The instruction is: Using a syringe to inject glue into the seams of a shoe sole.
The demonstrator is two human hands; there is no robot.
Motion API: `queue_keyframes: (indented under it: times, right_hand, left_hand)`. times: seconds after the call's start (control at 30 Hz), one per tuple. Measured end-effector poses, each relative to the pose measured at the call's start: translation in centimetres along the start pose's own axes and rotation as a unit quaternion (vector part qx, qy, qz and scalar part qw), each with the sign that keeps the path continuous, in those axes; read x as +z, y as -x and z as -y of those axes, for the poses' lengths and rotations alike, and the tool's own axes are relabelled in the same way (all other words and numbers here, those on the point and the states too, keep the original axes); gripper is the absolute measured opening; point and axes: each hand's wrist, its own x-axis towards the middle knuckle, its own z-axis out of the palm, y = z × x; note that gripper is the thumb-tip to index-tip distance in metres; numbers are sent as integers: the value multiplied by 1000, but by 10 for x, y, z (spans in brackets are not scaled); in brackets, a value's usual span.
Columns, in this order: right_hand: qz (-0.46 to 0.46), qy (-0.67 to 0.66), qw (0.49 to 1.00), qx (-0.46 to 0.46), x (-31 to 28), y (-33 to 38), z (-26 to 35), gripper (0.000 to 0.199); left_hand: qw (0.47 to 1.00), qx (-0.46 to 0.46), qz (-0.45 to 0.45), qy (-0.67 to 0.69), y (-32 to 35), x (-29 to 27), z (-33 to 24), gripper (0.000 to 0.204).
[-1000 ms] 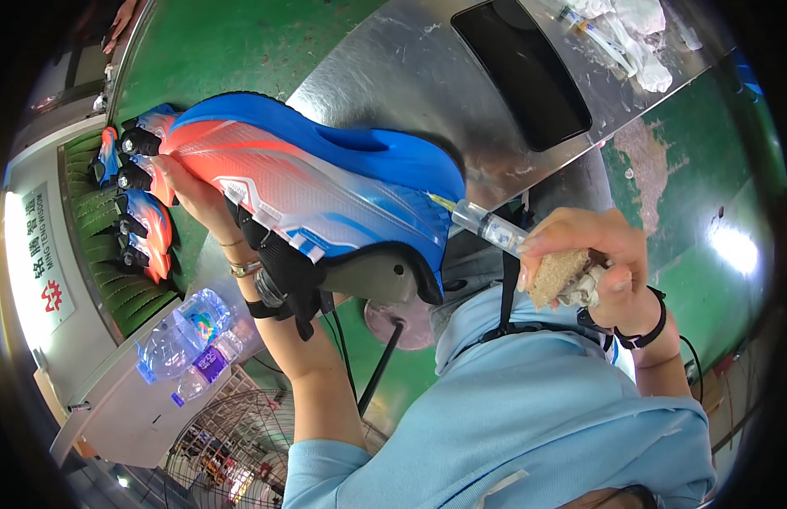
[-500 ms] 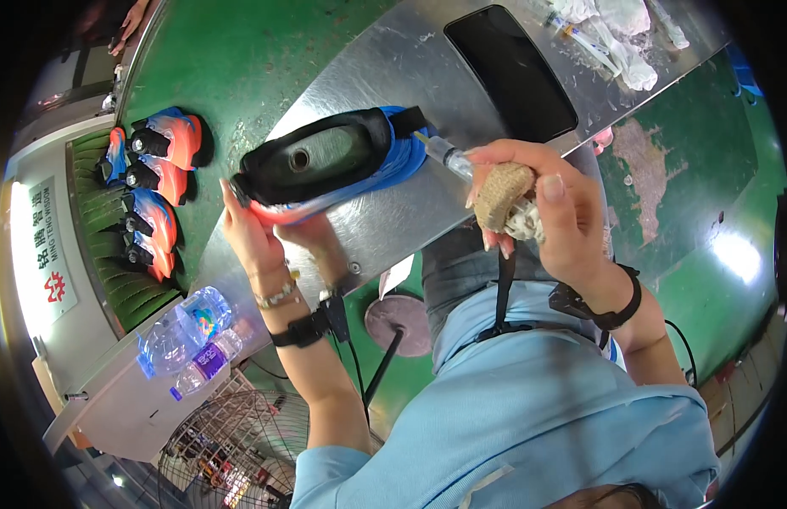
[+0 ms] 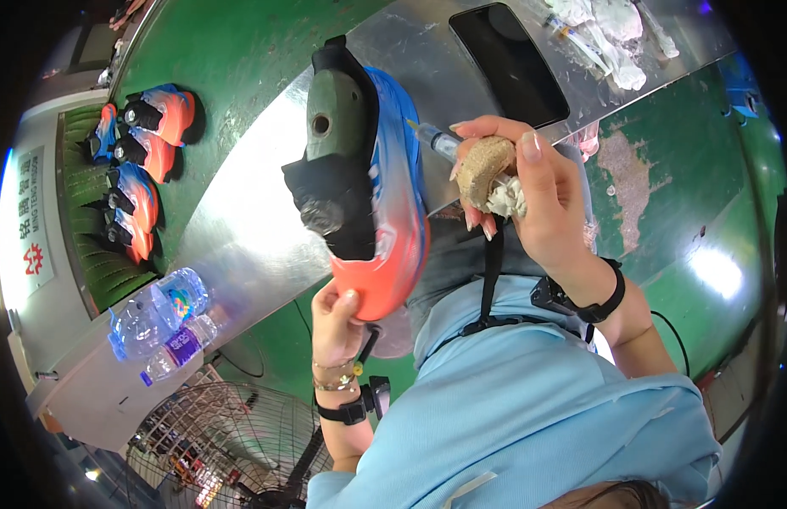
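My left hand [image 3: 336, 327] grips the orange toe of a blue-and-orange sports shoe [image 3: 398, 246], thumb on top. The shoe is tilted with its toe toward me and its heel away. A dark green shoe last [image 3: 336, 110] with a round hole fills its opening, and the black tongue [image 3: 330, 204] bulges out at the side. Near the shoe's blue side, my right hand [image 3: 542, 191] is closed on a small syringe [image 3: 438, 141] with a yellowish tip pointing at the shoe, a short gap away. The same hand holds a tan crumbly block [image 3: 481, 170] and a crumpled white wad [image 3: 506, 198].
A black phone [image 3: 508, 64] lies on the metal table [image 3: 241, 246]. Beyond it are syringes [image 3: 584, 47] and crumpled white tissue [image 3: 627, 72]. More matching shoes [image 3: 143, 161] stand on a green ribbed surface at left. Plastic bottles [image 3: 169, 314] and a fan [image 3: 228, 441] are at lower left.
My left hand has swung the shoe from lying crosswise to toe-toward-me, moving closer to my body. My right hand has shifted slightly left, still holding the syringe, block and wad.
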Motion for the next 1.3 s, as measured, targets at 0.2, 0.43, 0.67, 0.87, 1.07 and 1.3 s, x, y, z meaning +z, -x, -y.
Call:
queue_keyframes:
  times: [0.2,0.43,0.67,0.87,1.07,1.3]
  right_hand:
    - [-2,0,998,58,1,14,18,48]
    - [0,23,993,114,-2,29,51,52]
    - [77,110,990,40,-11,48,80,68]
    - [35,187,980,-54,-21,62,88,62]
    - [41,239,965,-99,-32,62,85,65]
    - [-24,235,967,-95,-29,66,83,68]
  left_hand:
    - [992,-18,120,30,-19,19,20,54]
    - [972,-29,181,146,-30,46,30,63]
    - [906,-98,302,278,-60,103,43,73]
    - [902,-36,300,308,-90,150,49,78]
    - [884,-27,327,332,-110,167,51,72]
    - [877,15,341,337,-120,185,47,65]
